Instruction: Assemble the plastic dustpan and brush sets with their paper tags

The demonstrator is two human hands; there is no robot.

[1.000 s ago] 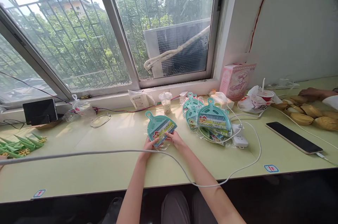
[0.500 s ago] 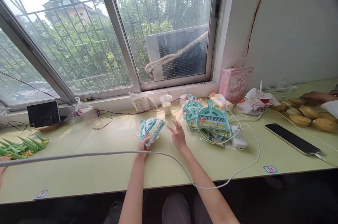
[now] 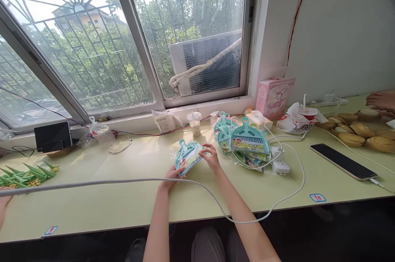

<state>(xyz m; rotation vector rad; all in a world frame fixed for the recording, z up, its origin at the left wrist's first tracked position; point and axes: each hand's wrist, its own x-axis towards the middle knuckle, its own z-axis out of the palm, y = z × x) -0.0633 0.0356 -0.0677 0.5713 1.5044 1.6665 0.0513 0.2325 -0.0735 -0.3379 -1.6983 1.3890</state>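
Observation:
A packaged mini dustpan and brush set (image 3: 189, 155), teal with a printed card and clear wrap, is held up above the table between both hands. My left hand (image 3: 173, 174) grips its lower left edge. At its upper right corner, my right hand (image 3: 211, 157) pinches the packet between thumb and fingers. To the right lies a pile of similar wrapped teal dustpan sets (image 3: 247, 140), overlapping each other and apart from my right hand. A white cable (image 3: 203, 188) runs across the view in front of my forearms.
A lidded cup (image 3: 194, 124) stands behind the held packet. Right of the pile are a white power adapter (image 3: 280, 166), a phone (image 3: 344, 162) and brown rounded objects (image 3: 361, 130) near another person's hand (image 3: 381, 100). Green pointed pieces (image 3: 27, 175) and a tablet (image 3: 53, 136) sit left.
My right hand has come left and taken hold of the packet's right corner. The packet has shifted slightly right and turned more face-on. Another person's hand at far right has moved.

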